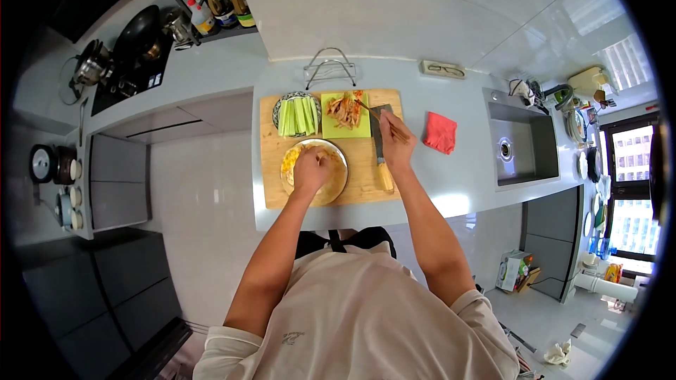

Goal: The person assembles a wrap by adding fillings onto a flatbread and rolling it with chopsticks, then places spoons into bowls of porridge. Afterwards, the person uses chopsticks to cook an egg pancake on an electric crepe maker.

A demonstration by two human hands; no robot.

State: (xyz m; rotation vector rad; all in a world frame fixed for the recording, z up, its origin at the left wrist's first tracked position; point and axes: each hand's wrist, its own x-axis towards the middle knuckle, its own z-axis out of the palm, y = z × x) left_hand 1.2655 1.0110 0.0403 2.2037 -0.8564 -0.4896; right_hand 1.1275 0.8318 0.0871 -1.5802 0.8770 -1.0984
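Wooden board (362, 186) is carrying everything in use. Plate (344, 155) is sitting at its near left, flatbread (329, 192) lying on it. Green mat (360, 129) is lying farther back, next to the bowl (279, 103) of green sticks (298, 117). Left hand (313, 170) is hovering over or resting on the flatbread, fingers curling; can't tell if they're grasping anything. Right hand (396, 139) is gripping chopsticks (369, 108), tips reaching the shreds (343, 112) on the mat. Knife (384, 178) is lying just under that wrist side, so wrist should be clearing it. Good handling, my read: pinching small bundles, squeezing evenly, left fingers pressing lightly so bread isn't tearing.
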